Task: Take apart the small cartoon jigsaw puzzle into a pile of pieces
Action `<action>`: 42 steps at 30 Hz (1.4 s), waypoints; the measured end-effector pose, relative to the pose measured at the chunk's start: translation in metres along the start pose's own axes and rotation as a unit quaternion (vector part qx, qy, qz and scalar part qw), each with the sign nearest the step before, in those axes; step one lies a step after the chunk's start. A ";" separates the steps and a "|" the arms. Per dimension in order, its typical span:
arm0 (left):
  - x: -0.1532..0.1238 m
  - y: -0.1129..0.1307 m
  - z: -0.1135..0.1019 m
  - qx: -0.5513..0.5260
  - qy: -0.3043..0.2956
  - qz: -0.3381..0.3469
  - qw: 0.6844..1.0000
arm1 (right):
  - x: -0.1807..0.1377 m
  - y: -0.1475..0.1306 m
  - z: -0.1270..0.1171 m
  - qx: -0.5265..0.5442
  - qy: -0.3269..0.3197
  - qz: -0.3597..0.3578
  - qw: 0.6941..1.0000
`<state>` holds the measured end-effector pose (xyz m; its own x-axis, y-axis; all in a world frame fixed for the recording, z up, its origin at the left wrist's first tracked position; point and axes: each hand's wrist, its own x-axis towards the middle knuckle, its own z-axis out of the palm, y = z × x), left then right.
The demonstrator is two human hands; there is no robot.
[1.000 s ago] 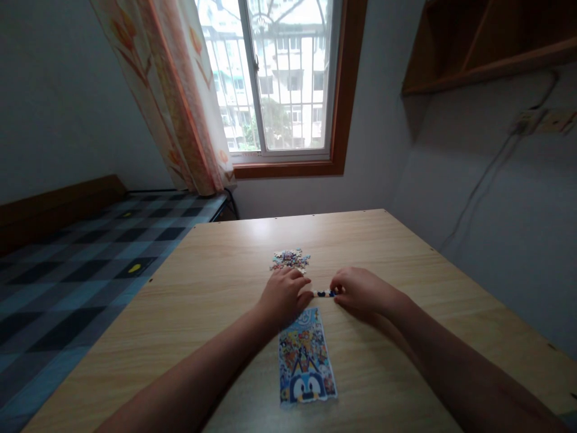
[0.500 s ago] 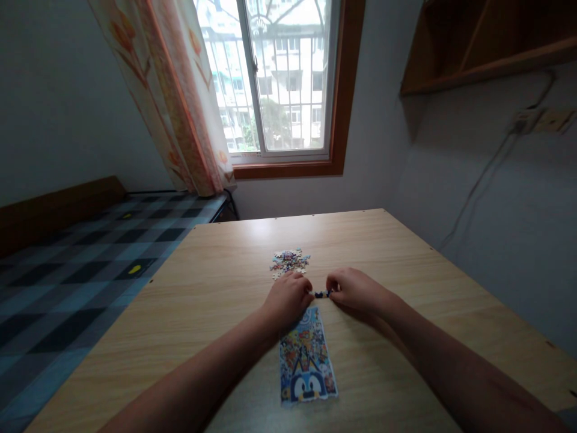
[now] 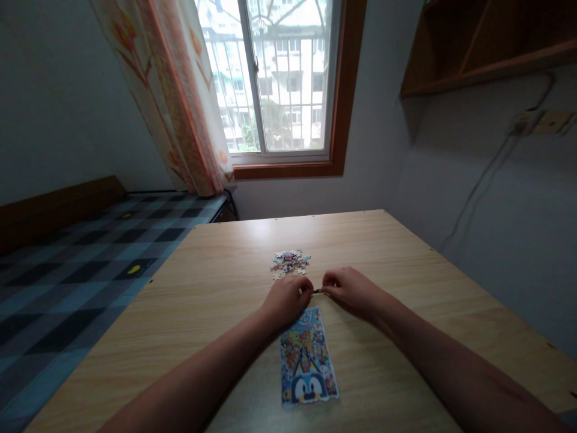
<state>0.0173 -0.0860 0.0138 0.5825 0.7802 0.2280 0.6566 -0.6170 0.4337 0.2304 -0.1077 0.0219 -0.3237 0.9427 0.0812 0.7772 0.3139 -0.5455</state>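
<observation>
On the wooden table (image 3: 406, 258) lies a partly built, colourful puzzle panel (image 3: 307, 356) with a blue cartoon face near its bottom. Just beyond its top edge, my left hand (image 3: 287, 298) and my right hand (image 3: 348, 290) meet, fingers curled. Between their fingertips they pinch a short dark strip of joined puzzle pieces (image 3: 318, 291); only a sliver of it shows. A small heap of loose puzzle pieces (image 3: 289, 262) sits a little farther out, just past my left hand.
A bed with a checked blue-grey cover (image 3: 81, 264) runs along the table's left side. Beyond the table stand a window (image 3: 279, 78) and a patterned curtain (image 3: 180, 102). A wooden shelf (image 3: 487, 42) hangs on the right wall, above a cable and socket (image 3: 536, 123).
My two hands have drawn closer together, so the strip of pieces between them shows less. My right hand slid slightly left.
</observation>
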 end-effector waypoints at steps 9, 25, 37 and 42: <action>0.002 -0.001 -0.003 0.001 0.013 -0.048 0.999 | -0.002 0.001 -0.001 -0.072 0.046 -0.004 0.996; 0.025 -0.063 -0.020 0.078 0.201 -0.115 0.970 | 0.019 0.007 0.026 0.012 0.138 0.019 0.990; 0.031 -0.089 -0.008 0.033 0.263 -0.183 0.947 | 0.020 0.002 0.033 -0.053 0.134 -0.015 0.989; 0.030 -0.088 -0.005 0.040 0.263 -0.176 0.948 | 0.049 -0.006 0.039 -0.068 0.144 -0.016 0.987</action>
<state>-0.0254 -0.0073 -0.0135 0.0136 0.8696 0.4936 0.8120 -0.2977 0.5021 0.1885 -0.0678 -0.0030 -0.1975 0.9194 0.3401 0.8409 0.3372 -0.4233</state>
